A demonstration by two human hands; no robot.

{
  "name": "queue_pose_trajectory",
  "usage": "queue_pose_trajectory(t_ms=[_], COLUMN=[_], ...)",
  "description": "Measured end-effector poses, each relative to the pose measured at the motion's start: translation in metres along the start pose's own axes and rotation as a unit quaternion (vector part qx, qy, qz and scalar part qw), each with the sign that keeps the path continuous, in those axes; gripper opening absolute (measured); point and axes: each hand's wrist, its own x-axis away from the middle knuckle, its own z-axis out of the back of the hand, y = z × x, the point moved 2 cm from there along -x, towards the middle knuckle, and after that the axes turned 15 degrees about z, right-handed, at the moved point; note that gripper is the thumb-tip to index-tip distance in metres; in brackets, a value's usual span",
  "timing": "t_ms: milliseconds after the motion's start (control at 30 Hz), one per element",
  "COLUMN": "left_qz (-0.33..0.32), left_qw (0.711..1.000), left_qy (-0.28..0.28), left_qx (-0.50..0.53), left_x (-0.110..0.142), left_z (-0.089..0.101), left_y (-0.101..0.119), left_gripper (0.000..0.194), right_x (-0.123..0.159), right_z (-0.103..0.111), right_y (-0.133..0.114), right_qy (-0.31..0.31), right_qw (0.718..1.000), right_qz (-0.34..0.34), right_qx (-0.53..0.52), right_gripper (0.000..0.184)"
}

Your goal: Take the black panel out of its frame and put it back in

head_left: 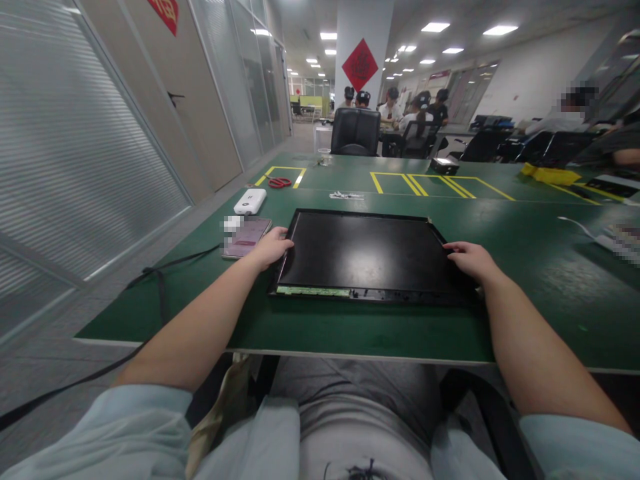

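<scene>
A flat black display panel (367,253) lies on the green table (350,327) in front of me, with a green circuit strip (313,291) along its near edge. My left hand (273,245) grips the panel's left edge, fingers curled over it. My right hand (470,259) holds the right edge the same way. Both forearms reach out over the table's near edge.
A phone (246,237) and a white power bank (250,201) lie left of the panel. Red scissors (279,182), small screws (346,195), a cup (325,156), a yellow tray (550,175) and cables sit farther back. Office chairs and several seated people are behind the table.
</scene>
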Motion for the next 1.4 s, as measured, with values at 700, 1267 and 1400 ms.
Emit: queue_pose_trajectory(t_ms=[700,1267,1400], left_qz=[0.009,-0.005,0.001], left_qw=[0.998,1.000,1.000], left_qy=[0.014,0.011,0.007], left_qx=[-0.062,-0.025,-0.031], left_x=[0.005,0.003,0.004], left_z=[0.001,0.000,-0.001], left_y=[0.005,0.002,0.003], left_gripper=[0.057,0.045,0.043], right_x=[-0.002,0.001,0.003], right_z=[0.000,0.002,0.003], right_y=[0.002,-0.003,-0.007], right_qy=[-0.003,-0.005,-0.006], right_qw=[1.000,1.000,1.000], right_qz=[0.010,0.002,-0.007], right_qx=[0.003,-0.003,-0.002], right_gripper=[0.037,0.034,0.036])
